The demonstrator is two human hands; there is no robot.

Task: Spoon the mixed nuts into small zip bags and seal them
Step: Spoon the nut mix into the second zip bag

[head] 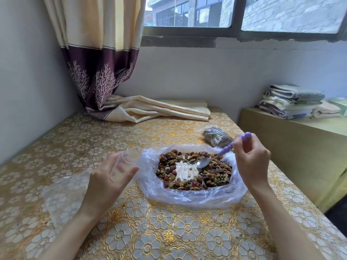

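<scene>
- The right hand (251, 158) holds a spoon (221, 152); its fingers are curled round the purple bumpy handle, and the end of the handle sticks up past the thumb; the shiny bowl of the spoon is down among the nuts (195, 171), and it looks to have nothing in it.
- The nuts lie in a ring in a big open plastic bag (187, 197); they are brown, dark red and pale green; in the middle of the ring there is a bare white patch; the big bag sits on the table (169, 233), right in front of the person.
- The left hand (110, 177) holds a small clear bag (124, 162); the fingers and thumb pinch it near the top, and the bag's mouth is next to the left edge of the big bag; I cannot see any nuts in this small bag.
- More clear plastic (62, 199) lies flat on the table under and beside the left arm; I cannot tell how many bags it is.
- One filled bag (216, 136) lies on the table behind the big bag, just by the spoon handle; it is full of nuts; I cannot tell if it is zipped.
- The table has a gold cloth with white flowers; a curtain (101, 72) hangs in the corner, and its end rests on the far side of the table.
- A pile of folded cloths (293, 102) sits on a low cupboard to the right.
</scene>
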